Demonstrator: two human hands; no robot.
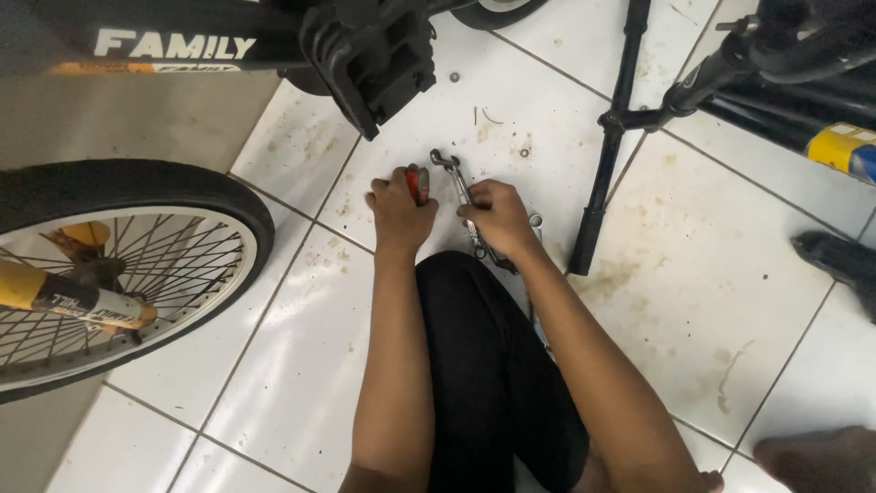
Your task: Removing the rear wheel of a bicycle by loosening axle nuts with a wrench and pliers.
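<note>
The left hand (399,212) is curling its fingers together around a red-handled tool (415,183) on the stained white tiled floor (712,301). The right hand (497,217) is pinching a slim silver metal wrench (459,187) lying flat just beside it. A black bicycle pedal (379,64) is hanging close above; the black spoked wheel (119,265) is crowding the left edge, while open tiles are lying right of the black metal stand (607,155).

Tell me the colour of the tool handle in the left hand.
Red, gripped in the left hand; the tool handle shows in the head view.
</note>
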